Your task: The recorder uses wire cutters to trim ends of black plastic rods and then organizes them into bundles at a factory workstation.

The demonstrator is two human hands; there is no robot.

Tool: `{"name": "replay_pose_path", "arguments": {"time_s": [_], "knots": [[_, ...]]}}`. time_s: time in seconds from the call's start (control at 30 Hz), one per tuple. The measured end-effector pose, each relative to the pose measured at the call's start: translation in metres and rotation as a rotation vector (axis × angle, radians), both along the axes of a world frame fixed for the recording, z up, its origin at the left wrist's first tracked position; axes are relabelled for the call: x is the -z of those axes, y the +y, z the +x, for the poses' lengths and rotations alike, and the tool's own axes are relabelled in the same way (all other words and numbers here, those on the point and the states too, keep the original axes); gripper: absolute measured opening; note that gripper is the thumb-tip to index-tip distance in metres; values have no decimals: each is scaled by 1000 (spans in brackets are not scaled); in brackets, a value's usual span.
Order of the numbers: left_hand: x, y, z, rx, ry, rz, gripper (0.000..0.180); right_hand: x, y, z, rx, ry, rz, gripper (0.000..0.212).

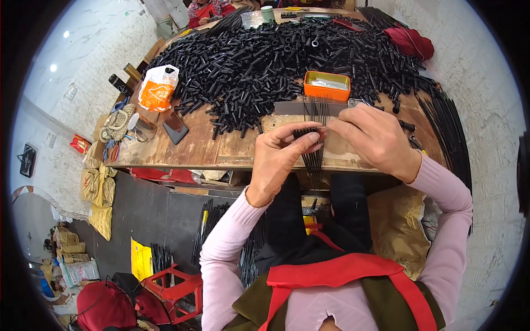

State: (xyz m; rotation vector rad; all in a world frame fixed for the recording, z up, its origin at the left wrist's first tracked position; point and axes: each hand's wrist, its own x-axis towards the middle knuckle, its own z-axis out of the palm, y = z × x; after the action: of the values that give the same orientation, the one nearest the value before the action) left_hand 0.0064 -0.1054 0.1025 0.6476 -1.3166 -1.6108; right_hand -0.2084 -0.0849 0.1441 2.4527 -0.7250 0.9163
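Above the front edge of the wooden table (pixel 232 150), my left hand (pixel 279 157) is closed on a bundle of thin black rods (pixel 313 160). The rods are fanned out, with their ends running above and below my fingers. My right hand (pixel 378 138) is pinched close beside the left fingertips. A fine pale sliver shows between the two hands, but what the right fingers hold is too small to name. Behind the hands lies a flat dark grey bar (pixel 290 108). An orange box (pixel 327 85) with thin pale pieces in it stands just beyond.
A big heap of short black tubes (pixel 248 60) covers the table's far part. At left are a white-and-orange plastic bag (pixel 158 88), a phone (pixel 175 128) and a glass mug (pixel 142 128). Long black rods (pixel 450 132) lie at right. A red stool (pixel 175 292) stands below. Another person (pixel 207 11) sits opposite.
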Motion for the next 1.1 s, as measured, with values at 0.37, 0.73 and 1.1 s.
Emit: {"name": "replay_pose_path", "arguments": {"time_s": [0.37, 0.73, 1.1], "knots": [[1, -1, 3, -3, -52, 29, 25, -9, 1, 5, -119, 44, -87, 40], [-1, 1, 4, 35, 11, 43, 24, -6, 17, -16, 50, 31, 87, 44], [2, -1, 10, 22, -18, 20, 28, -8, 13, -13, -18, 157, -80, 45]]}}
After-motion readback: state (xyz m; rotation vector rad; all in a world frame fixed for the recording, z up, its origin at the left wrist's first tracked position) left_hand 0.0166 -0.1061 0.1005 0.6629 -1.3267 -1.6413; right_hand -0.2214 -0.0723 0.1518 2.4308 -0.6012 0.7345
